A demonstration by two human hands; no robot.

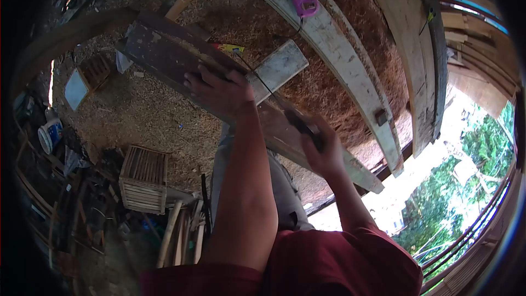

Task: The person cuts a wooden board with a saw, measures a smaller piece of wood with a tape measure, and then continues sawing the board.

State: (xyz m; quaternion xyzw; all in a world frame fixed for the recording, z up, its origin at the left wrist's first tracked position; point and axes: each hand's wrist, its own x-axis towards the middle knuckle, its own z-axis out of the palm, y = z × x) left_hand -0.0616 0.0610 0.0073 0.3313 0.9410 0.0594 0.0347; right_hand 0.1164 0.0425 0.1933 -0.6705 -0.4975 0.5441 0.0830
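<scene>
Whitish wood [284, 67] lay seemingly unsevered beneath the saw [298, 121], the right hand [327, 152] in a closed grip, the left hand [223, 91] spread.

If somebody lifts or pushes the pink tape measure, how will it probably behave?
The tape measure has a compact, hard-looking case, so it should feel stiff and probably quite light. Pushed, it would likely slide rather than roll, since it seems to lie on a flat side on the pale curved plank. The thin dark strap hanging from it may swing loosely.
</scene>
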